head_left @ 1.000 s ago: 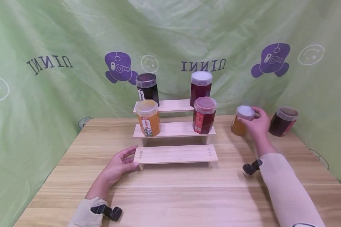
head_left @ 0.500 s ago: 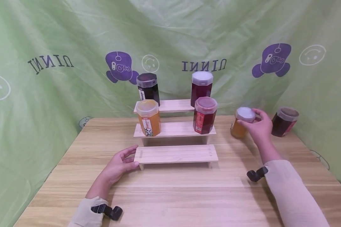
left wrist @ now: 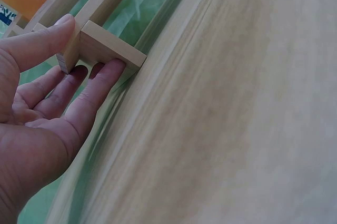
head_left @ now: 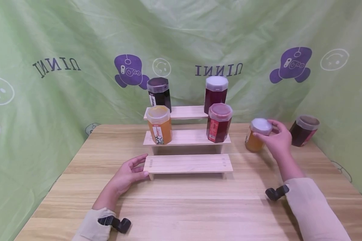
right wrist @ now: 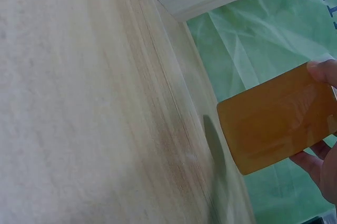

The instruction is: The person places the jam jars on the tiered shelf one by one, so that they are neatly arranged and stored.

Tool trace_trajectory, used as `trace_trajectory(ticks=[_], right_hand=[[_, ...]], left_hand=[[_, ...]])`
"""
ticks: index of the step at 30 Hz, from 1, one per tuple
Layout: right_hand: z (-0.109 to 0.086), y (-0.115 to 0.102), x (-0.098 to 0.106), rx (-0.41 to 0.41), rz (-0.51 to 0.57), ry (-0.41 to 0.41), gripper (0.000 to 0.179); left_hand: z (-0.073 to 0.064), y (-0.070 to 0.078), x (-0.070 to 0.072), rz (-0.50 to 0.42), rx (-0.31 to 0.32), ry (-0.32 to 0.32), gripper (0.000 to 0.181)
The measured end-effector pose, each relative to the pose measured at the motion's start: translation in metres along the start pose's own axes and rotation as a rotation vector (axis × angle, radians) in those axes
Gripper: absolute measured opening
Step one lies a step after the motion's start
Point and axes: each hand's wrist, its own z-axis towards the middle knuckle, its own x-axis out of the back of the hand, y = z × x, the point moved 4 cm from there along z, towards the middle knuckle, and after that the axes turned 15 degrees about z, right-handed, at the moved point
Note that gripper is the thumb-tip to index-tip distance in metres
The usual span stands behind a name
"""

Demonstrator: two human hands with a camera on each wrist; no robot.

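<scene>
My left hand [head_left: 125, 175] holds the left end of the lowest step [head_left: 188, 164] of a wooden three-step display stand. In the left wrist view the thumb lies on the board's edge, and a fingertip touches the short leg [left wrist: 110, 45] under it. At the right, my right hand [head_left: 280, 139] grips an amber jar [head_left: 254, 143] with a whitish lid, thumb and fingers around its upper part. The right wrist view shows this jar's plain amber side [right wrist: 274, 124], its base just off the tabletop beside a shadow.
An orange jar [head_left: 161, 132] and a red jar [head_left: 218, 127] stand on the middle step. On the top step are a dark jar [head_left: 161, 97] and a dark-red jar [head_left: 215, 97]. Another dark jar [head_left: 303, 132] stands right of my right hand. A green curtain [head_left: 181, 40] hangs behind.
My right hand has brought the amber jar a little nearer to me, away from the back edge of the table. My left hand has stayed on the lowest step.
</scene>
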Motion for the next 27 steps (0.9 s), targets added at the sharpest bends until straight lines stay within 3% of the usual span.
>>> trace_trajectory(ticks=[27], right_hand=[[-0.027,-0.014,0.004,0.101,-0.012,-0.035,0.084]], left_hand=[[0.000,0.001,-0.001,-0.004,0.011,0.002,0.081]])
